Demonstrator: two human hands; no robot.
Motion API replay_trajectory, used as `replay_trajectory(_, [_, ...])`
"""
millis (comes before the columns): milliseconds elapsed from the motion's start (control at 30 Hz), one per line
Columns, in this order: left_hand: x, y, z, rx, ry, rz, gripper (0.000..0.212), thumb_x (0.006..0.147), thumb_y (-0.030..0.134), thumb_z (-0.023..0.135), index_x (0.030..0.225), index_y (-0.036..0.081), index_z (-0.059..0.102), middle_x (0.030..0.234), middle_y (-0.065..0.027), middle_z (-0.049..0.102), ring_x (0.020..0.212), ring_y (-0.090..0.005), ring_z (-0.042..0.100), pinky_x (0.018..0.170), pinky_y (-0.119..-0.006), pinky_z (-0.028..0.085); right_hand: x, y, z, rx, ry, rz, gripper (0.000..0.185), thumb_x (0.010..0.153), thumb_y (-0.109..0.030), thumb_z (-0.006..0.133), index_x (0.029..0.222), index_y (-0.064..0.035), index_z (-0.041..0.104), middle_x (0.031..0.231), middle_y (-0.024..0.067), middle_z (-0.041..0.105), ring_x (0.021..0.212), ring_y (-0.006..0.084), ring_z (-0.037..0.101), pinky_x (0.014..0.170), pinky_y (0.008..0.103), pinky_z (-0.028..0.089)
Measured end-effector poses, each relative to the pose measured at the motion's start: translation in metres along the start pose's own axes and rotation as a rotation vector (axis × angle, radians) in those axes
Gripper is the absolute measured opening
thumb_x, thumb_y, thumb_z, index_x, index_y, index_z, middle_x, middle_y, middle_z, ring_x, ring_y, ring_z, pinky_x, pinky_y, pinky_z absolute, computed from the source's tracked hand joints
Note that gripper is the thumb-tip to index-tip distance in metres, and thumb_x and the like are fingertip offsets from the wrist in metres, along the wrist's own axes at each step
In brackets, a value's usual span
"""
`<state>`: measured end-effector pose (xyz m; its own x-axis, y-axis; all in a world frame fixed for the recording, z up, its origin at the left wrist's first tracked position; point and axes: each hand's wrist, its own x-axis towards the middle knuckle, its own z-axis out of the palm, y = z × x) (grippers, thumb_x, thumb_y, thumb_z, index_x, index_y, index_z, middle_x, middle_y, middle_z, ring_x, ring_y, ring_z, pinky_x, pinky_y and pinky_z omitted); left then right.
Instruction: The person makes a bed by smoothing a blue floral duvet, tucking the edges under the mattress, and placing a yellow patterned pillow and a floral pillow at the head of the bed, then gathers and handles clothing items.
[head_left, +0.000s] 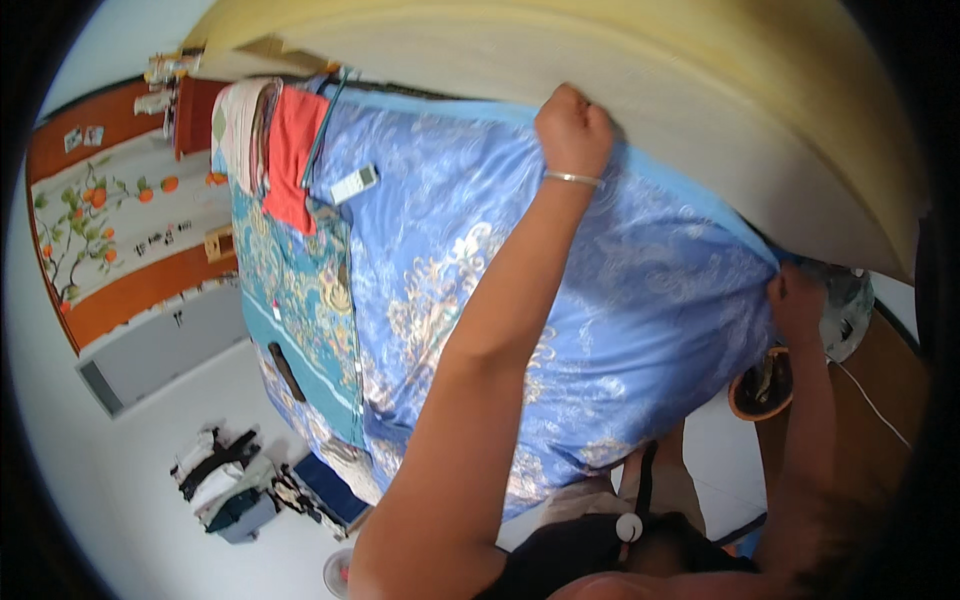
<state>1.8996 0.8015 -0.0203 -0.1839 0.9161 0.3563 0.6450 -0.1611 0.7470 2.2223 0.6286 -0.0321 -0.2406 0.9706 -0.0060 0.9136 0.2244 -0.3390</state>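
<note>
A blue quilt (660, 307) with white floral patterning and a light blue edge spreads over the bed before me. My left hand (574, 133), with a bracelet at the wrist, is closed in a fist on its light blue edge, against the cream headboard (480, 52). Further right, my right hand (796, 304) grips the quilt's corner, which is drawn into folds there; its fingertips are partly hidden. On the quilt's left part lies a white remote control (354, 184).
Beside the quilt lie a coral cloth (296, 150), folded bedding (247, 127), a green rod (324, 135) and a teal patterned cover (300, 300). A round bin (761, 386), a clear plastic bag (847, 315) and a white cable (870, 405) are at right. Clothes (229, 484) sit lower left.
</note>
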Motion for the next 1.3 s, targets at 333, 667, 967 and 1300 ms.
replay_trajectory(333, [-0.109, -0.066, -0.085, 0.098, -0.104, -0.372, 0.007, 0.066, 0.004, 0.052, 0.072, 0.002, 0.048, 0.062, -0.0131, 0.05, 0.058, -0.0279, 0.048, 0.056, -0.036, 0.04, 0.013, -0.008, 0.017, -0.043, 0.19, 0.032, 0.011, 0.072, -0.009, 0.055, 0.082, -0.0049, 0.056, 0.076, 0.0138, 0.055, 0.067, 0.0306, 0.052, 0.06, 0.0403, 0.042])
replay_trajectory(667, [0.007, -0.067, -0.035, 0.205, -0.371, -0.936, 0.045, 0.072, 0.036, 0.056, 0.063, -0.008, 0.056, 0.06, -0.0175, 0.058, 0.044, -0.0236, 0.056, 0.044, -0.033, 0.045, -0.022, -0.023, 0.022, 0.163, 0.278, 0.286, 0.016, 0.068, -0.005, 0.054, 0.083, -0.0046, 0.057, 0.08, 0.0126, 0.053, 0.077, 0.0314, 0.05, 0.07, 0.0367, 0.041])
replay_trajectory(967, [0.005, -0.059, 0.003, 0.056, -0.398, -1.195, 0.034, 0.075, 0.025, 0.056, 0.074, -0.009, 0.055, 0.06, -0.0154, 0.057, 0.044, -0.023, 0.056, 0.039, -0.032, 0.046, -0.001, 0.032, 0.022, 1.03, -0.11, 0.775, 0.039, 0.066, -0.006, 0.059, 0.103, -0.0014, 0.052, 0.088, 0.0094, 0.051, 0.086, 0.02, 0.049, 0.074, 0.0297, 0.037])
replay_trajectory(1300, [0.0, -0.068, -0.009, -0.166, -0.695, -1.373, 0.058, 0.065, 0.041, 0.063, 0.092, -0.009, 0.051, 0.075, -0.0217, 0.055, 0.061, -0.0313, 0.056, 0.057, -0.039, 0.047, -0.009, -0.008, -0.022, 0.064, -0.249, 0.086, 0.02, 0.064, -0.014, 0.061, 0.08, -0.0024, 0.056, 0.072, 0.0151, 0.05, 0.075, 0.0311, 0.049, 0.071, 0.0387, 0.039])
